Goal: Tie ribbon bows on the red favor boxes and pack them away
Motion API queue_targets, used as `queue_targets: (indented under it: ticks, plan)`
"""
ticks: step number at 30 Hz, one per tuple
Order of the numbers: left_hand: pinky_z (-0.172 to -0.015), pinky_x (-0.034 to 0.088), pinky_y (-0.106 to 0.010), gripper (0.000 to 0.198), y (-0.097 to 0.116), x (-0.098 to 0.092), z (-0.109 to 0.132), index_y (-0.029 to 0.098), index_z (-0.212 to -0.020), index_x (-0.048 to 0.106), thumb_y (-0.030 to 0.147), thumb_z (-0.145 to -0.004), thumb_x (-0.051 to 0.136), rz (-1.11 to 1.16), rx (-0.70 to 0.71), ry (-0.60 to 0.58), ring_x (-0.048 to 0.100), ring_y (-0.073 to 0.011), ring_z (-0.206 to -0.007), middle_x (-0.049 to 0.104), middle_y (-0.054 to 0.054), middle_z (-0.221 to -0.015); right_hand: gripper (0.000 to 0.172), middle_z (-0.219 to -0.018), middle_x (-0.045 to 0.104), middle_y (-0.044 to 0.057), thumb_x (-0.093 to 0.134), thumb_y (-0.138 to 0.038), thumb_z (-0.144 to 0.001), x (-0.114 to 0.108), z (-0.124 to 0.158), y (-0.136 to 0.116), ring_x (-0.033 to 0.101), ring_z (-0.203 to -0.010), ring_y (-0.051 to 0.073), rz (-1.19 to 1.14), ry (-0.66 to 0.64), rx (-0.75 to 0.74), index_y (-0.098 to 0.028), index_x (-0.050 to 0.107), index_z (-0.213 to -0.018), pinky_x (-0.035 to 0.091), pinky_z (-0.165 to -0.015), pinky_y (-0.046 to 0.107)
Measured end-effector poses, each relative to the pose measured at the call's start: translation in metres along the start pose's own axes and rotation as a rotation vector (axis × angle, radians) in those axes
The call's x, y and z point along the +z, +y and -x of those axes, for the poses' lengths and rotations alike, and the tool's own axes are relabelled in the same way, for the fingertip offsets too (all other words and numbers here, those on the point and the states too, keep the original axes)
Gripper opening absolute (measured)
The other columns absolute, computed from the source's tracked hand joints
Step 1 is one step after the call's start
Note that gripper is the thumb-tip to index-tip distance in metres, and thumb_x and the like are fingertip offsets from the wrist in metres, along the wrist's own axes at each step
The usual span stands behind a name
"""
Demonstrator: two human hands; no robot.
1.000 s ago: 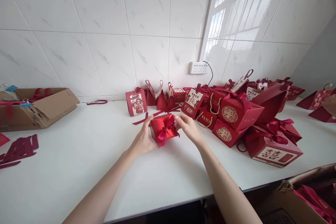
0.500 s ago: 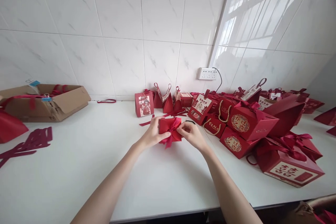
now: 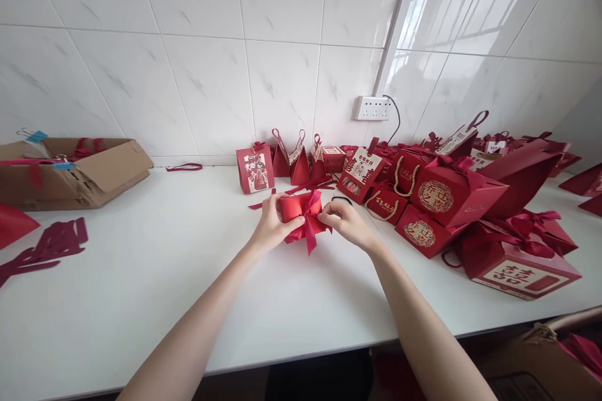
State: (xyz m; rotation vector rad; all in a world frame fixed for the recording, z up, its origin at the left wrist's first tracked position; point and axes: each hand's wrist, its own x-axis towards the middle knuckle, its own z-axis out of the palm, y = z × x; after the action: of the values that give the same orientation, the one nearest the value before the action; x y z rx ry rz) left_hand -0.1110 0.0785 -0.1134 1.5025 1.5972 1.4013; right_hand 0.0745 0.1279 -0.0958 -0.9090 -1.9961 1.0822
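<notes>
A small red gift box (image 3: 292, 208) is between my hands over the white table, with a dark pink ribbon bow (image 3: 310, 224) on its front. Gripping the box's left side is my left hand (image 3: 275, 222), its thumb laid across the front toward the knot. My right hand (image 3: 343, 219) pinches the ribbon at the right of the bow between thumb and fingers. One ribbon tail hangs down below the knot. Just behind the box lie loose ribbon strips (image 3: 313, 184) and a standing red box with a printed figure (image 3: 255, 169).
Red gift boxes and bags (image 3: 437, 197) crowd the right side. An open cardboard box (image 3: 113, 169) with ribbons and clips stands at the left, near a pile of dark red strips (image 3: 59, 241). A socket strip (image 3: 374, 108) is on the tiled wall.
The view has tipped downward, showing more below the table edge. The red box has tilted in my hands, and the bow's tail now hangs more centrally and plainly.
</notes>
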Motion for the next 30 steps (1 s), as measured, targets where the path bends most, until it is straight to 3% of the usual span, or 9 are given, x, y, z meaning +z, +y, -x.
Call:
queue_targets:
  ticks: [5,9,13,19,21,25,27,30]
  plan:
    - [-0.092,0.043,-0.039,0.056,0.002,-0.003,0.001,0.023,-0.106,0.043,0.039,-0.062,0.074,0.101,-0.056,0.020,0.048,-0.0254,-0.115,0.041,-0.009,-0.124,0.025,-0.092,0.061,0.005,0.058,-0.038,-0.076,-0.007,0.002,-0.001,0.058,-0.076,0.016,-0.003,-0.079,0.017,-0.016,0.059,-0.066,0.045,-0.069,0.028]
    - [-0.091,0.043,-0.039,0.061,0.003,-0.004,0.001,0.024,-0.106,0.045,0.040,-0.057,0.078,0.100,-0.085,0.069,0.046,-0.0266,-0.117,0.039,-0.009,-0.125,0.025,-0.117,0.056,0.007,0.062,-0.039,-0.075,-0.009,0.002,0.000,0.061,-0.090,0.020,-0.004,-0.121,0.046,-0.016,0.061,-0.063,0.046,-0.076,0.031]
    - [-0.096,0.039,-0.040,0.062,0.003,-0.001,0.001,0.024,-0.109,0.043,0.040,-0.059,0.077,0.094,-0.098,0.084,0.042,-0.0263,-0.121,0.039,-0.009,-0.126,0.020,-0.112,0.058,0.007,0.062,-0.034,-0.077,-0.008,0.002,0.002,0.047,-0.119,0.026,0.089,-0.195,-0.024,-0.019,0.064,-0.063,0.042,-0.088,0.033]
    - [-0.097,0.037,-0.039,0.061,0.001,0.003,0.001,0.024,-0.111,0.037,0.035,-0.063,0.073,0.043,-0.065,0.105,0.040,-0.0241,-0.121,0.039,-0.008,-0.125,0.022,-0.122,0.052,0.007,0.067,-0.040,-0.074,-0.002,0.003,0.004,0.049,-0.115,0.026,0.115,-0.216,-0.104,-0.019,0.066,-0.070,0.038,-0.096,0.039]
    - [-0.097,0.037,-0.040,0.059,0.000,0.005,0.002,0.023,-0.108,0.038,0.033,-0.062,0.073,0.018,-0.052,0.112,0.041,-0.0242,-0.119,0.040,-0.008,-0.124,0.028,-0.122,0.053,0.008,0.067,-0.047,-0.073,-0.001,0.003,0.002,0.048,-0.117,0.027,0.055,-0.151,-0.107,-0.019,0.063,-0.071,0.043,-0.091,0.038]
    - [-0.096,0.039,-0.040,0.058,-0.002,0.008,0.002,0.022,-0.105,0.041,0.033,-0.059,0.074,-0.016,-0.003,0.100,0.044,-0.0252,-0.117,0.040,-0.008,-0.122,0.037,-0.125,0.051,0.009,0.069,-0.052,-0.068,0.004,0.003,-0.001,0.048,-0.119,0.027,-0.179,0.100,-0.149,-0.021,0.055,-0.083,0.050,-0.081,0.036]
    - [-0.095,0.040,-0.041,0.060,-0.002,0.005,0.003,0.022,-0.107,0.041,0.034,-0.060,0.074,-0.004,0.001,0.078,0.046,-0.0256,-0.115,0.041,-0.008,-0.123,0.035,-0.125,0.052,0.010,0.067,-0.051,-0.070,0.006,0.002,-0.001,0.051,-0.115,0.026,-0.200,0.132,-0.175,-0.019,0.054,-0.075,0.050,-0.083,0.038]
    - [-0.092,0.045,-0.040,0.068,0.001,-0.004,0.003,0.024,-0.121,0.035,0.038,-0.065,0.071,0.104,-0.028,-0.104,0.051,-0.0250,-0.111,0.047,-0.009,-0.123,0.040,-0.118,0.058,0.012,0.065,-0.052,-0.071,0.008,-0.001,0.001,0.059,-0.102,0.025,-0.233,0.155,-0.106,-0.017,0.049,-0.060,0.050,-0.084,0.041]
